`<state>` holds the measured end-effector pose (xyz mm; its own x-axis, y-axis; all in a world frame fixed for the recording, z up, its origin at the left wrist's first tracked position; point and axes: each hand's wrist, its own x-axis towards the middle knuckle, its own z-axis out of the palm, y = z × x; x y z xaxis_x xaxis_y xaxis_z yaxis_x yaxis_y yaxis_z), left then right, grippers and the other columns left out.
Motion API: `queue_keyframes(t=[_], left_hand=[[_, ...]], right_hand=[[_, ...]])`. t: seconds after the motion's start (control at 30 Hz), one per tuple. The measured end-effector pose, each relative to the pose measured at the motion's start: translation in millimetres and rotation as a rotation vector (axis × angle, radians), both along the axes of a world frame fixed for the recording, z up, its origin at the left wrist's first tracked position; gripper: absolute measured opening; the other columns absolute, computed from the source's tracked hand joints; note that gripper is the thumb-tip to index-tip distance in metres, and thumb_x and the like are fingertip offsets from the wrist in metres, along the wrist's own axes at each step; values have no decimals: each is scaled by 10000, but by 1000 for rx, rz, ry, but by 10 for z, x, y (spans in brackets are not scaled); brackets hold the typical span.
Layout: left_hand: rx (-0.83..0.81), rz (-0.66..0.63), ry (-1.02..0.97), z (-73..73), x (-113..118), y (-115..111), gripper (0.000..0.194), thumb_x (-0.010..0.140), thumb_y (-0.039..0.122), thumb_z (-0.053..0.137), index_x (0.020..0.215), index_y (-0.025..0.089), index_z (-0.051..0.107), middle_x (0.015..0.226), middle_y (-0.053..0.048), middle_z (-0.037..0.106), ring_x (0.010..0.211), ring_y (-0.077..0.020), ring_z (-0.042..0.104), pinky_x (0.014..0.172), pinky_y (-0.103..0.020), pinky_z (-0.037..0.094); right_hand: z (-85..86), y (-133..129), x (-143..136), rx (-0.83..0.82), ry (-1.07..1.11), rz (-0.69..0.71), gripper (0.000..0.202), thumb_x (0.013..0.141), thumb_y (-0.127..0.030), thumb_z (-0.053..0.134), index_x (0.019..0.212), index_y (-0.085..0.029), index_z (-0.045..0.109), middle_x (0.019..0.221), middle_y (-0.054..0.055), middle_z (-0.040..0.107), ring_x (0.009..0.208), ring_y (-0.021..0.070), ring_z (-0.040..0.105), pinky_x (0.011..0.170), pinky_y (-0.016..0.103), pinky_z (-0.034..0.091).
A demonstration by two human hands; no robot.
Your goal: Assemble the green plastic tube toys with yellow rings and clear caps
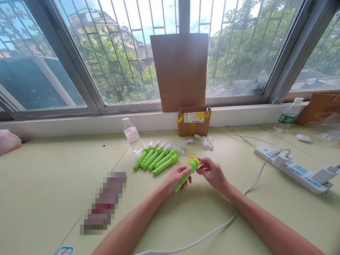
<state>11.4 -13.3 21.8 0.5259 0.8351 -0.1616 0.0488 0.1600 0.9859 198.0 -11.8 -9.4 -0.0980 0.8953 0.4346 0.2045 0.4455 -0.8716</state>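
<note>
My left hand (pixel 178 179) is wrapped around a green plastic tube (pixel 186 180) with a threaded head, held tilted above the table. A yellow ring (pixel 197 161) sits around that head. The fingertips of my right hand (pixel 211 171) are pinched at the ring's edge; a small pale bit shows beside them, too small to name. Just beyond the hands, another yellow ring (pixel 193 155) lies on the table, with one more partly hidden behind the tube. To the left lie several similar green tubes (pixel 156 156), some with clear caps. Loose clear caps (pixel 207 143) rest farther back.
A small cardboard box (pixel 194 127) stands by the window wall before an upright cardboard sheet (pixel 180 71). A water bottle (pixel 132 136) stands left of it. At right lies a power strip (pixel 294 170), its white cable (pixel 240 202) running under my right forearm. A blurred object (pixel 105 202) lies left.
</note>
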Motion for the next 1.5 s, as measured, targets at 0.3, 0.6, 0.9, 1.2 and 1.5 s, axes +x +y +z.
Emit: queue_keyframes(t=[0.3, 0.6, 0.9, 1.2, 1.5], left_hand=[[411, 293, 326, -76, 27, -2, 417, 727, 588, 588, 801, 184, 518, 657, 27, 549, 430, -82, 463, 418, -208, 337], [742, 403, 422, -171, 46, -30, 190, 764, 380, 599, 728, 208, 528, 617, 25, 502, 553, -120, 434, 560, -231, 316], [442, 326, 232, -127, 42, -9, 308, 703, 450, 661, 724, 172, 530, 609, 42, 525, 454, -79, 454, 442, -209, 352], [156, 247, 149, -53, 22, 12, 343, 664, 451, 715, 710, 165, 531, 515, 56, 536, 343, -59, 444, 331, -184, 284], [54, 218, 68, -25, 13, -13, 370, 671, 482, 695, 730, 161, 521, 656, -1, 634, 345, -48, 445, 288, -174, 244]], right_hand=[[-4, -33, -27, 109, -55, -148, 201, 792, -394, 623, 811, -233, 505, 1090, 77, 672, 555, 144, 634, 555, 346, 581], [-10, -1, -27, 38, 32, -155, 277, 747, -428, 669, 824, -212, 515, 1094, 113, 658, 552, 146, 627, 537, 352, 582], [39, 27, -6, 12, -15, -122, 314, 735, -469, 675, 799, -204, 519, 969, 73, 657, 593, 152, 640, 474, 283, 550], [35, 38, 21, -34, -6, -70, 307, 735, -449, 682, 858, -200, 552, 970, 68, 648, 654, 174, 663, 474, 278, 565], [70, 9, 23, -26, -23, -49, 301, 748, -435, 673, 901, -211, 543, 962, 61, 646, 656, 167, 655, 470, 272, 571]])
